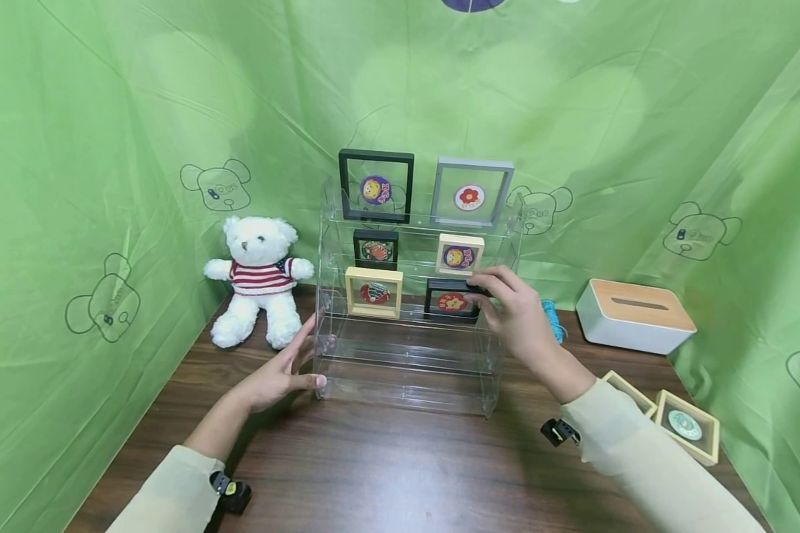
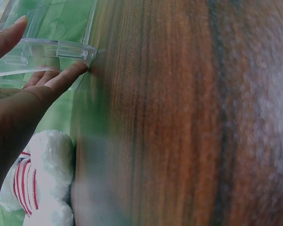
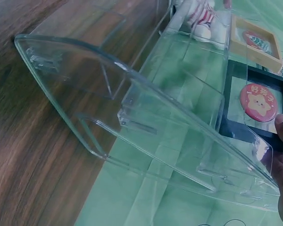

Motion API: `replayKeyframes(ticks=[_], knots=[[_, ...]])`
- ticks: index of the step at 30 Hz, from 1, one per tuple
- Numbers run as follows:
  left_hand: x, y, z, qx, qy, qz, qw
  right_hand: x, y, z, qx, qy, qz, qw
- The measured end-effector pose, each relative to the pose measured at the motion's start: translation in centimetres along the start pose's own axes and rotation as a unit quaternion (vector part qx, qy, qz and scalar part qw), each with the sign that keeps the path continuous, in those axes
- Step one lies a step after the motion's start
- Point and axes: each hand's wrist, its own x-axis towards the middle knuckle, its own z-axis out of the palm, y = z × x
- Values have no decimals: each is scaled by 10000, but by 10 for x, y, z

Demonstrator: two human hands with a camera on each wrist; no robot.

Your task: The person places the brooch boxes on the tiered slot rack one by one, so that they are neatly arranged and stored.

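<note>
A clear acrylic tiered rack [image 1: 400, 400] stands on the table with small display frames on its upper tiers. My right hand [image 1: 516, 314] pinches the right side of a black display frame [image 1: 430, 300] that holds a red star badge [image 3: 258, 102], at the middle tier. Beside it sits a light wooden frame [image 1: 374, 315] with a red round badge. My left hand [image 1: 276, 379] rests against the rack's left side near its lower front, and the left wrist view shows its fingers [image 2: 68, 77] extended along the clear panel.
Higher tiers carry a large black frame [image 1: 376, 153], a grey frame [image 1: 475, 161], a small black frame [image 1: 376, 235] and a small wooden one [image 1: 461, 239]. A white teddy bear [image 1: 260, 296] sits left; a tissue box [image 1: 633, 326], blue cord [image 1: 553, 320] and wooden frames [image 1: 705, 423] lie right.
</note>
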Motion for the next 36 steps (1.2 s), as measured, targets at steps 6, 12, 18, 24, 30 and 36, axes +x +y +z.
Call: replayKeyframes(ticks=[6,12,18,24,30,36], knots=[[0,-1,0,-1,-12,0,10000,-2,-1,1,-281,-96,-119,9995],[-1,-2,0,62,-41,46,10000,-1,-1,-2,-394,-75,-310,9987],[0,-1,0,13,-40,30,10000,-1,1,-7,-385,102,-461,9981],[0,0,0,-10,-17,-9,10000,-1,0,-23,-280,246,-494,9981],[0,0,0,-15,-29,28,10000,-8,8,-38,-210,518,-863,9947],[-1,1,1,-35,-9,7,10000,-25,21,-55,-239,488,-762,9956]])
